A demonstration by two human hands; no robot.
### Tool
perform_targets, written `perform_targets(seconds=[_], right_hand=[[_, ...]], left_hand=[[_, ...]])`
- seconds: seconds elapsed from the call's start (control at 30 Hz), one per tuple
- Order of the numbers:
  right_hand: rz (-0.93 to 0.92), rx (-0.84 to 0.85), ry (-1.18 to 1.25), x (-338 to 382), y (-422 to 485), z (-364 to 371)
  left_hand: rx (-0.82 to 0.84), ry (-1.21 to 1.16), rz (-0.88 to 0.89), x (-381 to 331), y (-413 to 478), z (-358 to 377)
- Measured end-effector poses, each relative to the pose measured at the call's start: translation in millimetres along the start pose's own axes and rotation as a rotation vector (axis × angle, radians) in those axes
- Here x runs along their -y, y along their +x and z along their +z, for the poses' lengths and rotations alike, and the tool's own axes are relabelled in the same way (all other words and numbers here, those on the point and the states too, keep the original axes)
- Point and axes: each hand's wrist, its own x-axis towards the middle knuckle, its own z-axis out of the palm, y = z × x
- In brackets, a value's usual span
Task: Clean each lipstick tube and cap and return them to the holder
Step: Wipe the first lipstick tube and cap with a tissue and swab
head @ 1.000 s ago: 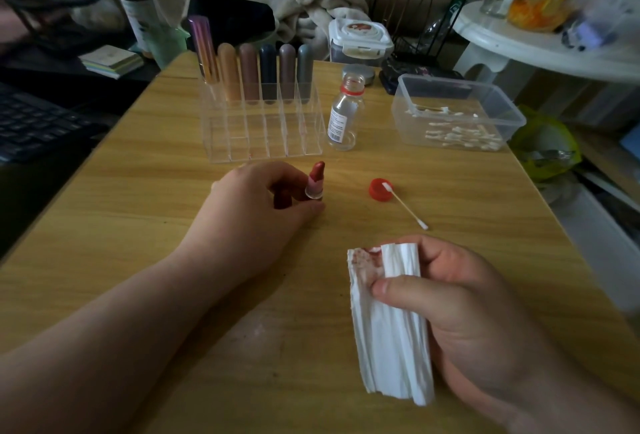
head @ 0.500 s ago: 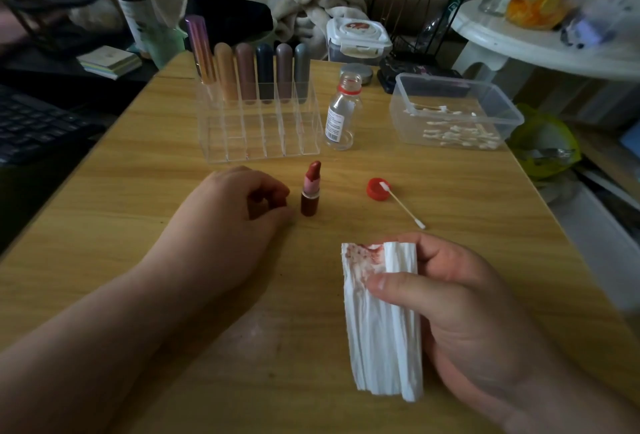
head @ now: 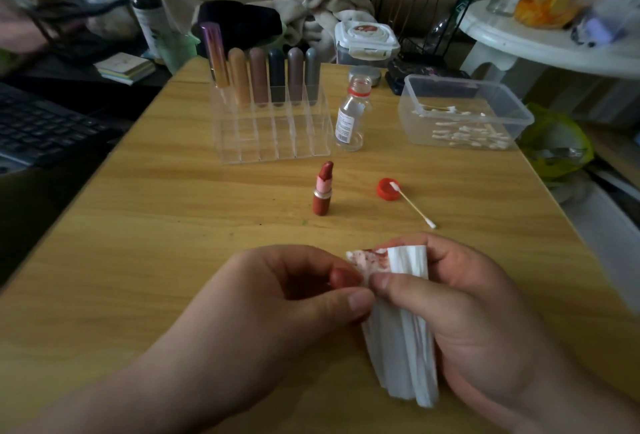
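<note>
Both hands meet low over the pale wooden worktop [head: 138, 260]. The left hand [head: 277, 305], fingers curled, pinches one small dark red lipstick cap [head: 346, 277] between thumb and fingertips. The right hand [head: 478, 322] grips one folded white tissue [head: 401, 340], thumb pressed across its folds. The tissue's red-smeared upper corner touches the cap.

Beyond the hands, one open red lipstick tube [head: 322, 191] stands upright on the worktop, its bullet exposed, near the front of the clear acrylic holder [head: 273, 142] and apart from it. Six capped tubes [head: 259, 76] fill the holder's back row; the leftmost, a shiny purple-and-gold one, is the tallest. The nearer rows of compartments hold nothing.

To the right of the open tube lies one round red bottle cap [head: 385, 191], with a single white cotton swab [head: 414, 205] resting one tip on it. One small clear bottle [head: 350, 118], uncapped, stands just beside the holder. One clear plastic box [head: 512, 104] further right holds more swabs, too many and too small to count.
</note>
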Motion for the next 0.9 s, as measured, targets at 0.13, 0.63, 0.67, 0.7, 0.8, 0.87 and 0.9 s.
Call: perform_targets(seconds=[0.13,0.63,0.67,0.7,0.8,0.87,0.9], right_hand=[[-0.035,-0.022,-0.056,-2.8,-1.2,-2.1],[-0.171,0.026,0.015,5.1,-2.5,-9.2],[-0.271,-0.037,-0.101,6.7,-5.0,-9.5],[-0.384,-0.092,-0.229,7.7,-7.2,-9.6],[-0.643,-0.123,-0.371,3.6,-12.5,-4.1],[-0.741,-0.13,-0.411,-1.9,-13.8,0.3],[-0.795,-0.155,-0.473,-4.0,-14.0,2.4]], left_hand=[[-0.005,-0.049,0.009,0.1,-1.2,2.9],[0.162,-0.892,-0.178,12.7,9.7,5.6],[0.136,-0.893,-0.145,13.4,10.4,5.9],[0.099,-0.895,-0.108,14.1,10.7,6.5],[0.04,-0.912,-0.034,14.1,8.8,9.9],[0.054,-0.905,-0.004,13.3,6.1,12.7],[0.07,-0.887,0.014,13.3,5.2,13.4]])
